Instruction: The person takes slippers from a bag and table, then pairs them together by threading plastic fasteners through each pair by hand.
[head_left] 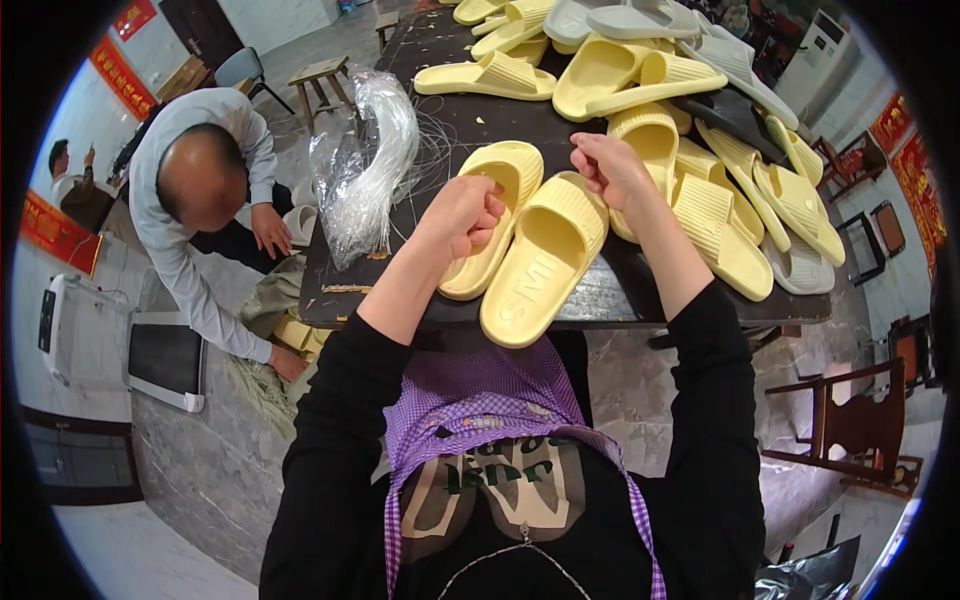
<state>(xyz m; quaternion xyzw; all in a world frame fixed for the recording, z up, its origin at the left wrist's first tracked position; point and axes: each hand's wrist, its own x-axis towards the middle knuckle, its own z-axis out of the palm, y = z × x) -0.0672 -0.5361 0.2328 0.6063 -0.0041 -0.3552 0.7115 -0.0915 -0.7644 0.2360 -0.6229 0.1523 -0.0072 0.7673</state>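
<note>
Two pale yellow slide sandals lie side by side at the near edge of a dark table [620, 300]. My left hand [462, 213] is closed in a fist and rests on the left sandal [495, 215]. My right hand [610, 168] is also closed, just above the strap end of the right sandal [545, 265]. Whether either hand pinches something thin, I cannot tell. Thin clear strands trail across the table to the left of my hands.
A heap of yellow and grey sandals [690, 120] covers the far and right part of the table. A clear plastic bundle [365, 165] lies at its left edge. A person in a grey shirt [200, 200] bends down on the left. Wooden chairs [850, 420] stand right.
</note>
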